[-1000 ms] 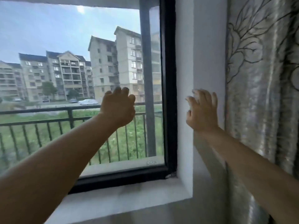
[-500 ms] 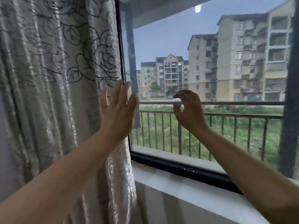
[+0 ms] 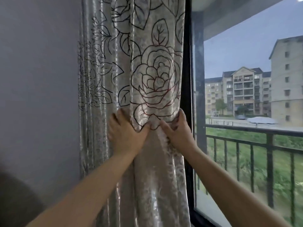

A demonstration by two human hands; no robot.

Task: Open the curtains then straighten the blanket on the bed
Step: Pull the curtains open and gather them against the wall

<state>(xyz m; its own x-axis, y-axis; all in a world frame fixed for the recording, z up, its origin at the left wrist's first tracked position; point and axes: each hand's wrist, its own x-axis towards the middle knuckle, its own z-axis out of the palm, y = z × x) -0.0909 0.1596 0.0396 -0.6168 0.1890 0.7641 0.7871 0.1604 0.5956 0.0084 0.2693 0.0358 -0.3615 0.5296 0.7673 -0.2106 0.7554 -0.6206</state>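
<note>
A shiny beige curtain (image 3: 147, 71) with dark rose outlines hangs bunched in folds at the left side of the window. My left hand (image 3: 126, 133) grips a fold of it from the left, fingers tucked behind the cloth. My right hand (image 3: 177, 128) holds the curtain's right edge, fingers curled round it close to the black window frame (image 3: 188, 79). The two hands sit close together at mid height. The bed and blanket are out of view.
A grey wall (image 3: 39, 95) fills the left. To the right the glass pane (image 3: 246, 71) shows a black balcony railing (image 3: 268, 145), grass and apartment blocks. A dark rounded shape (image 3: 14, 202) sits at the lower left corner.
My view has swung from the window's right side to its left. Both hands, held open in front of the glass before, have moved onto the left curtain and closed on it.
</note>
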